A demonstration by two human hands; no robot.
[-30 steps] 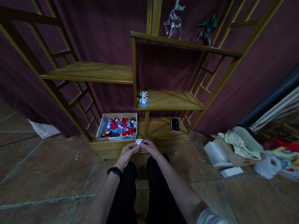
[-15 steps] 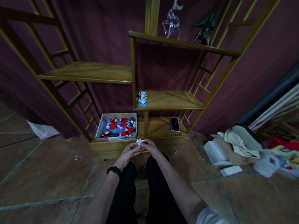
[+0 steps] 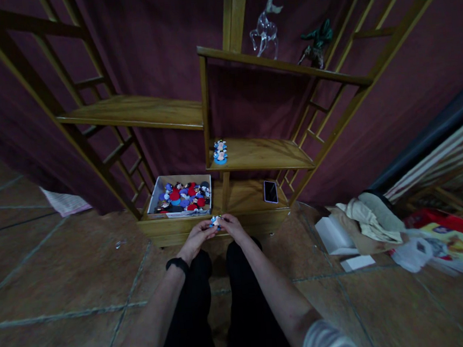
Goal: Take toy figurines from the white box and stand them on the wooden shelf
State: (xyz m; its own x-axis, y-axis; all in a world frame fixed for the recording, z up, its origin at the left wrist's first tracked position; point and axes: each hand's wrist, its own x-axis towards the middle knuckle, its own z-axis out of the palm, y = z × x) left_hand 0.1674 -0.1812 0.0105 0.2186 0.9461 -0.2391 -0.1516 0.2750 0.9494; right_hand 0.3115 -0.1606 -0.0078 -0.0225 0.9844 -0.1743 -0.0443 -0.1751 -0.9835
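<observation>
Between my two hands is a small blue-and-white figurine [image 3: 216,223], held in front of the cabinet's lower edge. My left hand [image 3: 199,238] is closed on its left side, with a dark band on the wrist. The fingers of my right hand [image 3: 232,227] pinch it from the right. Two similar figurines [image 3: 220,153] stand one behind the other at the left end of the middle shelf [image 3: 266,153]. Behind my left hand, an open box [image 3: 151,205] holds many small figures in red, purple, black and white.
A phone [image 3: 270,191] lies on the lower shelf at right. Above stand a clear glass horse [image 3: 264,33] and a dark green statuette [image 3: 317,42]. White boxes [image 3: 336,236], cloth [image 3: 369,223] and a plastic bag [image 3: 412,255] lie on the floor at right.
My hands stay almost in place around the figurine, which now sits a little more upright. The view has shifted very slightly; the shelf items have not moved.
</observation>
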